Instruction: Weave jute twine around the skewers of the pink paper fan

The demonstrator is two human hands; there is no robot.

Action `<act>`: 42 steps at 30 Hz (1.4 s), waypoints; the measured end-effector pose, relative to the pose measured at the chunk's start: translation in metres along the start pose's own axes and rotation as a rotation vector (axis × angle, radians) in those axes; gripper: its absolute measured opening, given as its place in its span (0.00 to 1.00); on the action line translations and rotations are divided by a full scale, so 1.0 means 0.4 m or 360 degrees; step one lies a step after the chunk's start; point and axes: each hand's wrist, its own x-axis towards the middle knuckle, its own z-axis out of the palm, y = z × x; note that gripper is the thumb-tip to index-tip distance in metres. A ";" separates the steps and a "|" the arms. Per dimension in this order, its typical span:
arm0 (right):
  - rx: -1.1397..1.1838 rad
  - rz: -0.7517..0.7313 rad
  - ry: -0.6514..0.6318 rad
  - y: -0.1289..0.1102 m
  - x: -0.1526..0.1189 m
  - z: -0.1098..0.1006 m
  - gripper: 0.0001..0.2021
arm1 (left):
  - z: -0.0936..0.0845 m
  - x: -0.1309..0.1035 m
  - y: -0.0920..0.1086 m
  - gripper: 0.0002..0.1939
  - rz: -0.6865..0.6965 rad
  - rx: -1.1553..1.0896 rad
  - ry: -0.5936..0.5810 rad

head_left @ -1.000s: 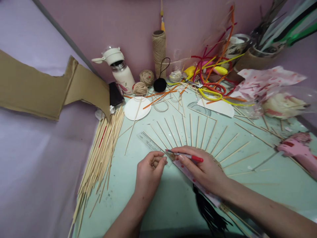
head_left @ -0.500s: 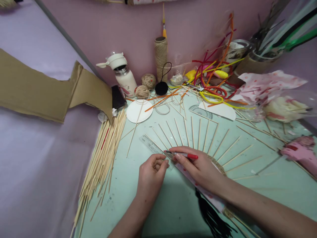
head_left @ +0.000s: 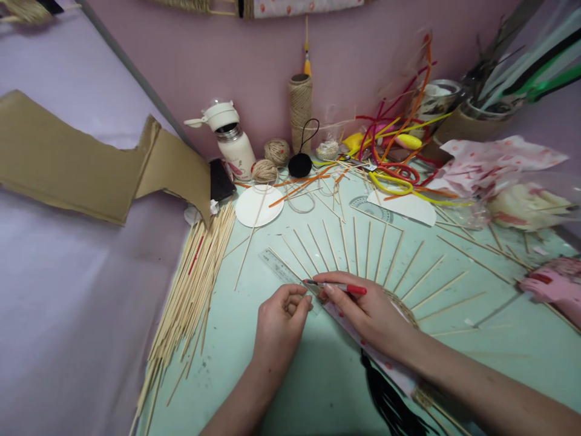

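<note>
The head view is showing a red-capped pen [head_left: 357,289] slanting just beside a clear ruler [head_left: 278,264], its tip pointing at the ruler's upper edge. The right hand [head_left: 379,309] is gripping it between thumb and forefinger, close to the tip. The pen is looking light, stiff and smooth; a pinch low on the barrel is probably giving the steadiest control, while the thin sticks [head_left: 368,249] fanning out right of the ruler are seeming easy to shift or snap. The left hand [head_left: 279,321] is curling its fingers by the ruler's lower end; whether they are pressing or pinching anything, one cannot tell. Below and right of the ruler, a patterned strip [head_left: 393,366] and a black tassel [head_left: 384,393] are lying, while a stick bundle [head_left: 195,303] is spreading left of the ruler and a white disc [head_left: 247,209] is resting above it.
</note>
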 end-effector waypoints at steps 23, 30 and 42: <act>-0.0017 -0.0001 0.0002 -0.002 -0.002 0.001 0.13 | 0.001 0.004 0.002 0.08 -0.0009 -0.0009 0.0004; -0.0019 0.0002 0.0007 -0.005 -0.003 -0.001 0.14 | 0.001 0.001 0.002 0.09 -0.0020 0.0014 -0.0006; -0.0024 -0.0009 0.0000 0.000 -0.002 0.001 0.14 | -0.001 0.002 0.003 0.09 -0.0023 0.0008 -0.0010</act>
